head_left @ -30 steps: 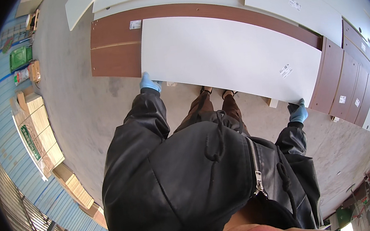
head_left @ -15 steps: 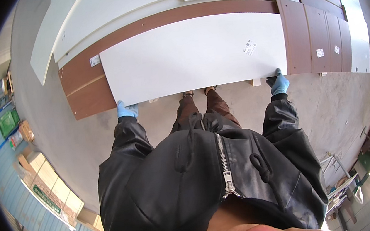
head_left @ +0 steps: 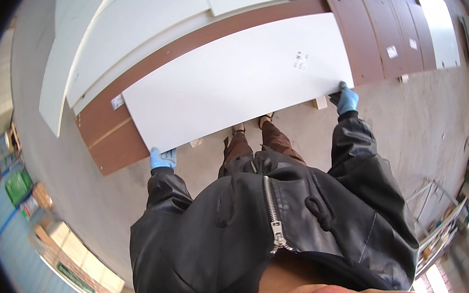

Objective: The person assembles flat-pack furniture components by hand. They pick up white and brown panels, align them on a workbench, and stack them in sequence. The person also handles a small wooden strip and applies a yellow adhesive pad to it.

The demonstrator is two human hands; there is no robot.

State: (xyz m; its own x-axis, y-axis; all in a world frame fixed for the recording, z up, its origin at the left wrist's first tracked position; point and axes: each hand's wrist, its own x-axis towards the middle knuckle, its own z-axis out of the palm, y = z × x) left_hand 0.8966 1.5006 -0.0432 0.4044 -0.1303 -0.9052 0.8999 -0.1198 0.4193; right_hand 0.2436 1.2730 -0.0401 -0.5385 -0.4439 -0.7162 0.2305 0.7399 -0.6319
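Observation:
A long white panel point(head_left: 227, 83) with a printed label near its right end spans the space in front of me. My left hand point(head_left: 162, 158), in a blue glove, grips its near left corner, thumb on top. At the near right corner my right hand point(head_left: 346, 99), gloved in blue with dark fingertips, also closes on the edge. The fingers under the panel are hidden. Beneath and behind it lie brown panels point(head_left: 107, 139), sticking out at the left and along the far side.
Larger white panels point(head_left: 146, 35) lie farther off. More brown panels point(head_left: 375, 38) with labels extend to the right. A small wooden block point(head_left: 320, 102) shows under the near edge. Green crate point(head_left: 18, 187) and stacked boards point(head_left: 78, 251) stand left; a metal frame point(head_left: 434, 199) is at right.
The whole view has turned slightly, so the panels now slope down toward the left. Both hands keep hold of the white panel's corners; its place on the brown panels looks about the same.

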